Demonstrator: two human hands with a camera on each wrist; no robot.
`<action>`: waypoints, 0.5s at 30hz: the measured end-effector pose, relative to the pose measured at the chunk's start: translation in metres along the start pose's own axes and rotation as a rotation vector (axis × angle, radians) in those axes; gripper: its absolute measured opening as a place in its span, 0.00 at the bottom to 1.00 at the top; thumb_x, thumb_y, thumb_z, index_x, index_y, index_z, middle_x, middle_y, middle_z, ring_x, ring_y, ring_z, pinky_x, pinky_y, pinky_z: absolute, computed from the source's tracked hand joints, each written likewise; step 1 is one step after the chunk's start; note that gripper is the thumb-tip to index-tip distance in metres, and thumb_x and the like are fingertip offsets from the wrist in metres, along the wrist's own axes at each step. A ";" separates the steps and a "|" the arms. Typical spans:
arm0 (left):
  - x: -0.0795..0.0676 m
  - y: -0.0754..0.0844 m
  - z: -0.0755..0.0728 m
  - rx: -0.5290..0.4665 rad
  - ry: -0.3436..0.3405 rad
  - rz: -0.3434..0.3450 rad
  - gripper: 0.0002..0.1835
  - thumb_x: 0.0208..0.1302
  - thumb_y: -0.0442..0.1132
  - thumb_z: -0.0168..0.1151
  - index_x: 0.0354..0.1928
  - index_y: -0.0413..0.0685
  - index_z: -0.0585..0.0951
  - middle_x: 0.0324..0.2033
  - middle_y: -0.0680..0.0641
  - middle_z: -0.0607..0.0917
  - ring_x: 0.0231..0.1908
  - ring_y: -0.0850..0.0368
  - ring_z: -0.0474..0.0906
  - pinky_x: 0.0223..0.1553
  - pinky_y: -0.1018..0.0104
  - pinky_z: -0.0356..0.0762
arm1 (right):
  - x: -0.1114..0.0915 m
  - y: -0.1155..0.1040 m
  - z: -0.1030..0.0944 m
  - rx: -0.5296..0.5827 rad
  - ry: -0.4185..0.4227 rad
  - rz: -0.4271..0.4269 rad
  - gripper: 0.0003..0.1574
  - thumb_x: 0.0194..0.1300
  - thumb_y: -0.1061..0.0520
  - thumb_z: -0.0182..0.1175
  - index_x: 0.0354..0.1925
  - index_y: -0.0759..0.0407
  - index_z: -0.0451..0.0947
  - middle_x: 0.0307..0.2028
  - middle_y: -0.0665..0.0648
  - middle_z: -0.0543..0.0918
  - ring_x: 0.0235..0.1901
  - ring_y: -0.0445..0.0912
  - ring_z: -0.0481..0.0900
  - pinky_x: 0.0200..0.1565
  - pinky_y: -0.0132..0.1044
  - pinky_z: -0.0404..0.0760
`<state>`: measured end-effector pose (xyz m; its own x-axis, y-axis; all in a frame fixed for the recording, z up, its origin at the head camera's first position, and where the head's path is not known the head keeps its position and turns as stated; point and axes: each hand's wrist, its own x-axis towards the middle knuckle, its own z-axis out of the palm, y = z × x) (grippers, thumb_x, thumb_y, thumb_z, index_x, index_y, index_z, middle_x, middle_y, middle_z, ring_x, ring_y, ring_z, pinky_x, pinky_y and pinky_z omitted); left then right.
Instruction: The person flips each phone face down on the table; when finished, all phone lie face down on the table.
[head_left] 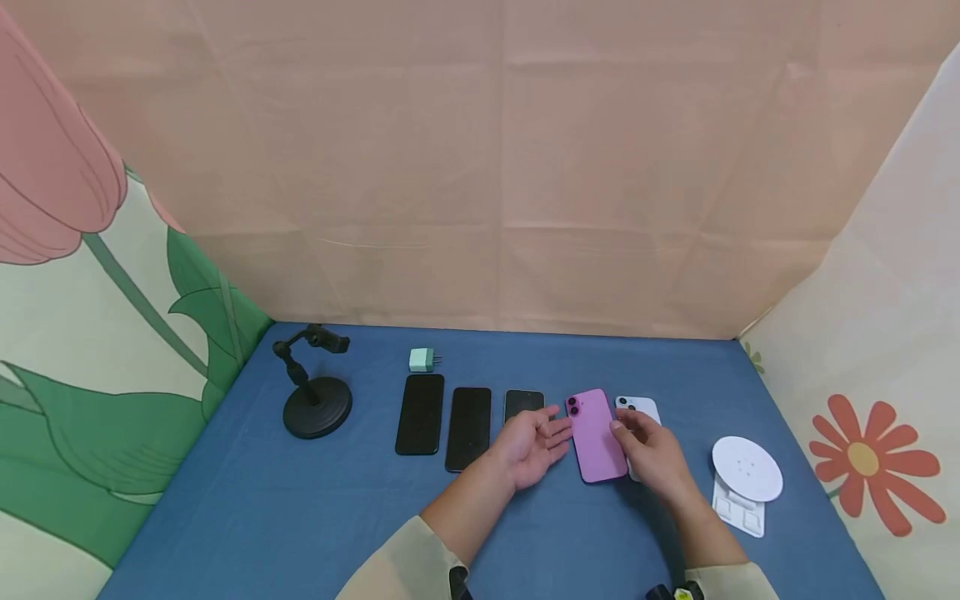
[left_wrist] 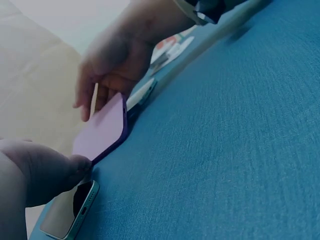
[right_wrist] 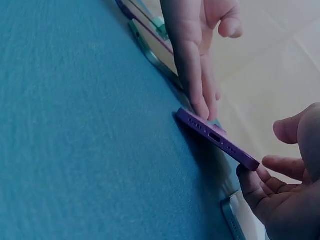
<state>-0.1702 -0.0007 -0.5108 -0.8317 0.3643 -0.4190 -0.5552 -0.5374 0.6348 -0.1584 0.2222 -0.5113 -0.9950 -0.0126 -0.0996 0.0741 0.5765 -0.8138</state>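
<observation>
A pink-purple phone [head_left: 597, 437] lies back up, its camera corner at the far left. In the right wrist view its right edge is raised off the blue cloth, and the left edge is low. My right hand [head_left: 655, 454] has its fingertips at the raised edge, the thumb [right_wrist: 287, 131] apart from the phone. Palm up, my left hand [head_left: 529, 446] reaches its extended fingers to the phone's left edge. A light-blue phone [head_left: 649, 407] is partly hidden behind the right hand. Left of the pink one lies a smaller dark-screened phone [head_left: 522, 401], partly covered by the left hand.
Two black-screened phones [head_left: 420, 414] lie further left, a mint charger plug [head_left: 422, 360] behind them. A black stand [head_left: 318, 408] with a jointed arm is at the far left. A white round-topped stand [head_left: 747, 469] is at the right. Fabric walls surround the blue table [head_left: 247, 533].
</observation>
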 end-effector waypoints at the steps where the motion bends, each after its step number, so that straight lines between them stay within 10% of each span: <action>1: 0.000 0.000 0.000 -0.003 0.001 -0.002 0.42 0.59 0.26 0.42 0.80 0.36 0.55 0.75 0.31 0.65 0.76 0.33 0.57 0.76 0.41 0.50 | 0.000 0.001 0.000 -0.006 -0.003 0.002 0.34 0.78 0.42 0.55 0.70 0.61 0.73 0.60 0.67 0.81 0.60 0.61 0.79 0.60 0.56 0.79; 15: -0.001 0.005 -0.004 -0.002 -0.001 0.004 0.40 0.63 0.27 0.41 0.80 0.37 0.55 0.76 0.31 0.63 0.77 0.33 0.55 0.77 0.42 0.49 | 0.002 0.004 0.008 -0.119 0.046 -0.057 0.31 0.74 0.47 0.61 0.67 0.63 0.75 0.51 0.63 0.86 0.47 0.54 0.84 0.46 0.43 0.84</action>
<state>-0.1719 -0.0065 -0.5101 -0.8340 0.3629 -0.4156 -0.5517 -0.5404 0.6353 -0.1599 0.2177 -0.5192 -0.9996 -0.0124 -0.0263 0.0113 0.6685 -0.7436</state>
